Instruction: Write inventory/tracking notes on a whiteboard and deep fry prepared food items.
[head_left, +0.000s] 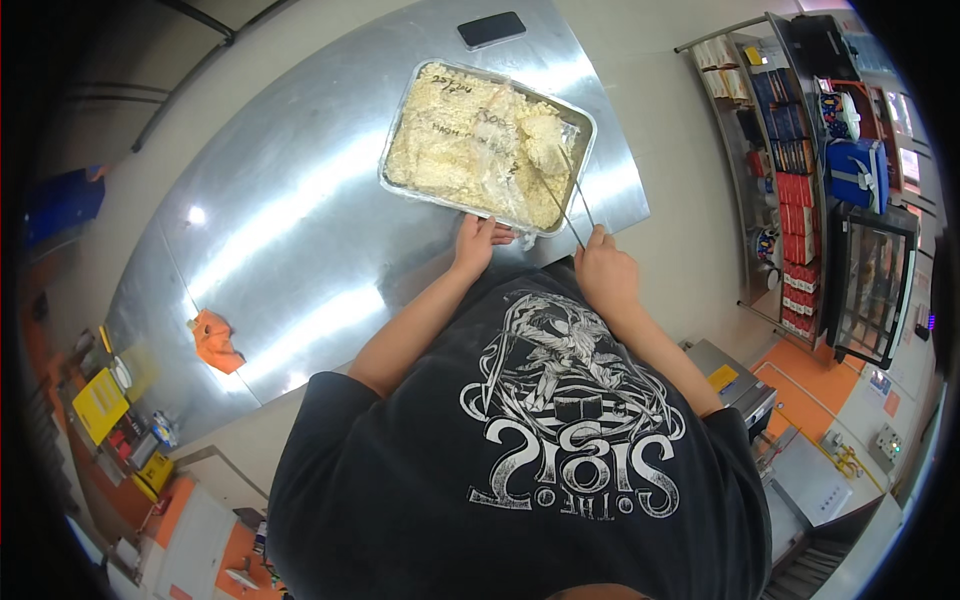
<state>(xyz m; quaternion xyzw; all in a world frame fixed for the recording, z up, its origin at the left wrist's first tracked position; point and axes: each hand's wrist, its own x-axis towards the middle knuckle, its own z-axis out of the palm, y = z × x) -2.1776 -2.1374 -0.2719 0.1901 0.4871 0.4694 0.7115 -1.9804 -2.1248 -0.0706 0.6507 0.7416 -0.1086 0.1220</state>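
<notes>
A rectangular metal tray (386, 161) of pale yellow crumbly food stands on a steel table. Clear plastic film (499, 142) bearing handwriting lies over much of the food. My right hand (607, 271) grips the handle end of thin metal tongs (576, 217), which reach over the tray's near right edge. Their tips are at a crumb-coated piece of food (547, 142) in the right part of the tray. My left hand (480, 238) rests against the near side of the tray, with its fingers apart and partly under the rim.
A black smartphone (491, 30) lies beyond the tray on the steel table (300, 202). An orange cloth (215, 341) is at the table's left. Shelves with boxes (795, 217) stand at the right, with a glass-fronted cabinet (874, 285) beside them.
</notes>
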